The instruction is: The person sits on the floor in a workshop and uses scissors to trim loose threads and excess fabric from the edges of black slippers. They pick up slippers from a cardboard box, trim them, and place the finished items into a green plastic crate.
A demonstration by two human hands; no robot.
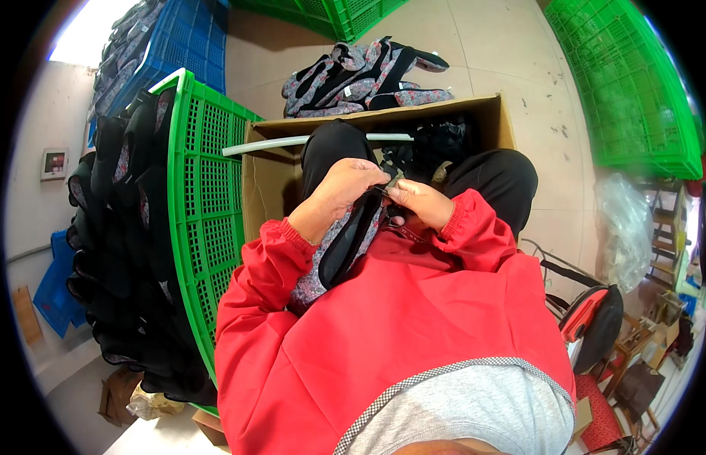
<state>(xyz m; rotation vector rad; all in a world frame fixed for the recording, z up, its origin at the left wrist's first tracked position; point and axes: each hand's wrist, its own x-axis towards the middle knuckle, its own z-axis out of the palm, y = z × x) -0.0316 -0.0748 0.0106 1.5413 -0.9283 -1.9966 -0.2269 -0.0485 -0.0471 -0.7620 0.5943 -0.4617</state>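
Across my lap lies a fabric piece (341, 250) with black edging and a grey-and-red floral print. My left hand (334, 196) pinches a small black part at its upper end, the thumb and fingers pressed together. Facing it closely, my right hand (423, 203) is closed on the same black part, thumb on top. The fingertips of both hands nearly meet, and they hide most of what they grip; its exact kind cannot be made out.
A cardboard box (474, 114) holding small black parts stands at my knees, with a pale tube (273, 144) across it. Similar floral pieces (360, 80) are heaped beyond. At left, a green crate (209, 197) borders stacked black pieces (114, 250); another green crate (626, 83) stands right.
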